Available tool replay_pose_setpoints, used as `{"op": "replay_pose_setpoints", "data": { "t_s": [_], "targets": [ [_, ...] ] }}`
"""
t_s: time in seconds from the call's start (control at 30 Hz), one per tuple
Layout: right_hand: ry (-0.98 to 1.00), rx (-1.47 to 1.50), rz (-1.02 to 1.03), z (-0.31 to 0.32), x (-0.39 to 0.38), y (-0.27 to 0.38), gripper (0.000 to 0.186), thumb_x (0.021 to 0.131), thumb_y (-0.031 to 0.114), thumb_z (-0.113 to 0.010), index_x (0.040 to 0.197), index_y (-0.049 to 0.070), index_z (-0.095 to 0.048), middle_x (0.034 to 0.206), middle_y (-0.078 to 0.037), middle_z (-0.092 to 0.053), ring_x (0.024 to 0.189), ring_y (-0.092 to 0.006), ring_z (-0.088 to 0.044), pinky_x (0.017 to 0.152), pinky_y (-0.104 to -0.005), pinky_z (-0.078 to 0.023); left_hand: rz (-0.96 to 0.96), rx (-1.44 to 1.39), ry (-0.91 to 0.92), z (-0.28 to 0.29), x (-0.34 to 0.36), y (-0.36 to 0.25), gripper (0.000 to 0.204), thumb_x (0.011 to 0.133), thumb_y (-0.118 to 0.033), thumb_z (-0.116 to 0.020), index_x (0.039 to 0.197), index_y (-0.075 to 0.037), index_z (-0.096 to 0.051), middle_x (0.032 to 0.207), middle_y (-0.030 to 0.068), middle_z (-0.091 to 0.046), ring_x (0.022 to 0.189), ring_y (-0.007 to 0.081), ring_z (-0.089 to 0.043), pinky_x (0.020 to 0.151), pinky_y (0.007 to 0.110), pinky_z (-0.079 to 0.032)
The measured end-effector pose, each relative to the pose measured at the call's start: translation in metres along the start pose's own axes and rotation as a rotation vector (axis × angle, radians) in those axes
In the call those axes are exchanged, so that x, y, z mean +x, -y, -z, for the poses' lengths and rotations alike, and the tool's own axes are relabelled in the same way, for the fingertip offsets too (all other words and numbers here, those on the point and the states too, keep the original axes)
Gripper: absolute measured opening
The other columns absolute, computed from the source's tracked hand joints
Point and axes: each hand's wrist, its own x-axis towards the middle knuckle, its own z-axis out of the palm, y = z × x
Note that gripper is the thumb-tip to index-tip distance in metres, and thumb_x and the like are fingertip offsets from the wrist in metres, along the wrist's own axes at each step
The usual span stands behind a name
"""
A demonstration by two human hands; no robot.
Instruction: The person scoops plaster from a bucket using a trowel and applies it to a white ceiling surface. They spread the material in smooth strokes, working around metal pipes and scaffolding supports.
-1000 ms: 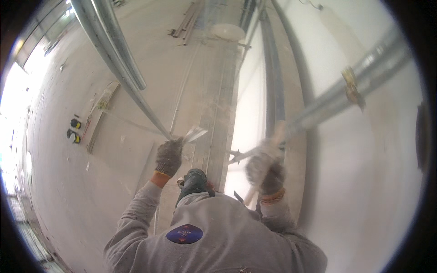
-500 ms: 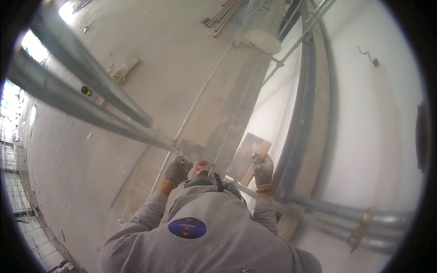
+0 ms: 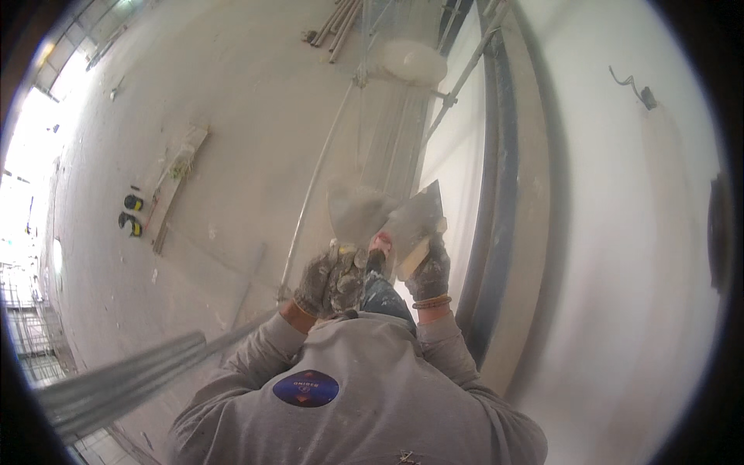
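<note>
My right hand (image 3: 428, 273), in a dirty grey work glove, is closed around the wooden handle (image 3: 414, 260) of a plastering trowel. The trowel's wide metal blade (image 3: 422, 211) points up and away from me. My left hand (image 3: 325, 280), in a caked glove, is closed too, at the base of a second broad tool, a wide scraper (image 3: 358, 211). Its pale blade looks smeared, and its handle is mostly hidden by the fingers. The two blades meet or overlap in view, just beyond my red shoe (image 3: 382, 242); whether they touch I cannot tell.
A thin scaffold rail (image 3: 319, 174) runs along my left, and metal tubes (image 3: 128, 380) cross at lower left. A pale round container (image 3: 407, 62) sits ahead. On the floor below lie a board (image 3: 178, 182) and several pipes (image 3: 337, 27). A white wall (image 3: 612, 232) rises on my right.
Both hands have come closer together, with the trowel raised and shifted left. The scraper's blade now shows plainly beside it. My view has turned, so the metal tubes sit lower left.
</note>
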Motion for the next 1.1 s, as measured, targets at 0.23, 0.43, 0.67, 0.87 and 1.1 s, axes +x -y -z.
{"op": "replay_pose_setpoints", "data": {
  "t_s": [0.23,0.43,0.67,0.87,1.1],
  "targets": [
    [0.029,-0.186,-0.037,-0.072,0.085,0.061,0.033,0.101,0.024,-0.065,0.124,0.0,-0.059,0.113,-0.009,-0.063,0.106,-0.0217,-0.062,0.095,-0.0399,-0.056,-0.255,0.399,-0.034,0.024,0.126,-0.024,0.031,0.105,-0.03,-0.053,0.112,-0.003,-0.066,0.098,0.0046,-0.068,0.086,0.0134,-0.066,0.074,0.029,-0.056],
    [0.277,-0.7,0.259,-0.094,0.136,0.133,0.032,0.093,0.017,-0.07,0.121,0.002,-0.065,0.104,-0.011,-0.071,0.103,-0.0257,-0.067,0.096,-0.0414,-0.055,0.29,0.24,-0.343,0.047,0.179,-0.069,0.023,0.102,-0.025,-0.06,0.104,-0.003,-0.065,0.068,-0.0009,-0.059,0.051,0.0085,-0.055,0.04,0.026,-0.043],
    [0.923,-1.428,1.008,-0.136,0.237,0.204,0.036,0.079,0.029,-0.077,0.112,0.018,-0.072,0.118,-0.004,-0.072,0.119,-0.0271,-0.064,0.103,-0.0469,-0.05,0.101,0.545,-0.304,0.054,0.277,-0.154,0.017,0.098,-0.019,-0.062,0.106,-0.004,-0.065,0.078,0.0066,-0.062,0.056,0.0175,-0.059,0.048,0.033,-0.048],
    [0.95,-1.586,1.074,-0.17,0.324,0.23,0.035,0.077,0.027,-0.076,0.111,0.019,-0.072,0.119,-0.003,-0.071,0.117,-0.0268,-0.064,0.104,-0.0475,-0.05,-0.216,1.432,-0.202,0.081,0.379,-0.218,0.024,0.091,-0.01,-0.061,0.114,-0.005,-0.065,0.107,0.0151,-0.065,0.086,0.0362,-0.066,0.072,0.044,-0.055],
    [0.93,-1.807,1.14,-0.222,0.488,0.269,0.035,0.079,0.021,-0.075,0.113,0.017,-0.07,0.119,-0.004,-0.069,0.115,-0.0272,-0.064,0.104,-0.0474,-0.05,-0.372,1.404,-0.016,0.097,0.505,-0.297,0.015,0.09,-0.008,-0.063,0.105,-0.003,-0.065,0.106,0.0158,-0.066,0.089,0.0366,-0.068,0.073,0.044,-0.054]
  ]
}}
